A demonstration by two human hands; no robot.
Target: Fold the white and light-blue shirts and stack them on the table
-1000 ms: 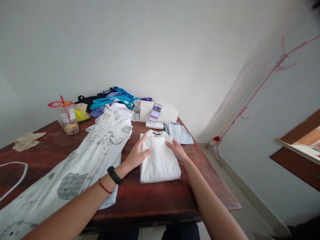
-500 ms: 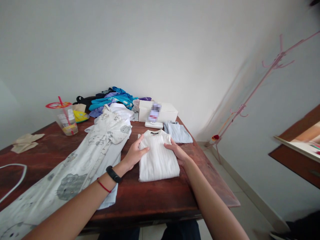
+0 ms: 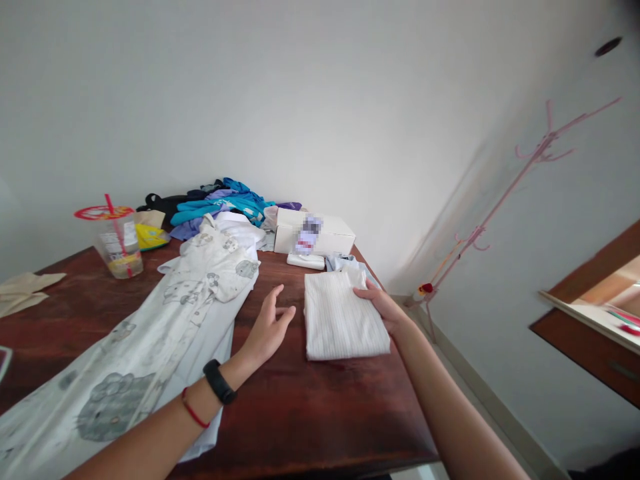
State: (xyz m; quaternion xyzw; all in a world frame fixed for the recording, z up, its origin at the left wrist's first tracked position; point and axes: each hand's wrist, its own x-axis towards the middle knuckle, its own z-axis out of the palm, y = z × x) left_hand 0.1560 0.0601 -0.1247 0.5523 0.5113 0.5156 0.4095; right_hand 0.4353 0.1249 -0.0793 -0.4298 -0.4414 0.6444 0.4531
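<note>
Displaced to the person's right since the earlier frames, the striped garment [image 3: 345, 320] no longer shows its collar, and the left hand [image 3: 269, 327] has come away from its side.

Head view. The striped garment forms a flat, folded rectangle over the right part of the table [image 3: 310, 420]; whether it rests on the wood or is slightly raised cannot be told. The right hand [image 3: 385, 307] grips its far right edge, thumb on the upper face and the other fingers hidden, probably beneath; such a hold presumably keeps the folded layers together. The left hand is empty, thumb and fingers parted, just beside the garment's left edge and apart from it (a black band [image 3: 219, 382] and a red cord [image 3: 195, 409] encircle that arm).

Beyond the garment, a light blue cloth [image 3: 341, 262] is largely masked by it; contact between the two cannot be judged. A phone [image 3: 307, 233] stands on a white base [image 3: 306, 262] before a white box [image 3: 343, 235], tilted back, likely so that its screen faces the person. To the left, a cat-print garment [image 3: 145, 350] lies lengthwise, apparently spread for its full length, over paler cloth; a heap of blue and dark clothes [image 3: 225, 205] occupies the far edge, with a plastic cup [image 3: 119, 250] nearer the person.
</note>
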